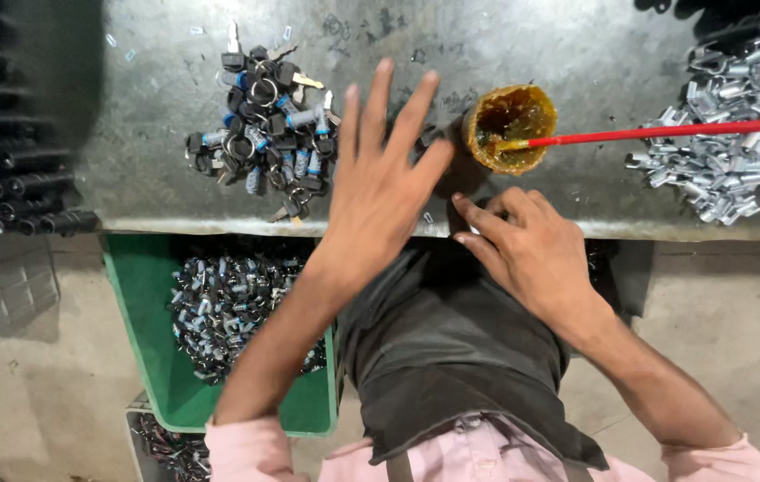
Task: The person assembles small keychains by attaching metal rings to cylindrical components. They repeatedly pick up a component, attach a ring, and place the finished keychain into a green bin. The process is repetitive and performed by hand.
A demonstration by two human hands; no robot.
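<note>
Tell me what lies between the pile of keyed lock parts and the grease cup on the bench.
In the head view, the left hand, fingers spread, lies between the lock parts and the grease cup.

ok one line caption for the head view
Left hand spread over a metal bench by keyed locks, right hand near a grease pot.

Workbench (576, 36): grey metal top, scuffed and stained, its front edge crossing the frame from left to right. Floor (719, 303): bare grey concrete, dusty, visible below the bench edge on both sides. Green plastic crate (144, 303): stands on the floor under the bench at left. Dark rack or stack of black tubes (14, 187): far left, in deep shadow, its make hard to tell. Light: falls from above, bright on the bench top, dimmer toward the upper corners.
</note>
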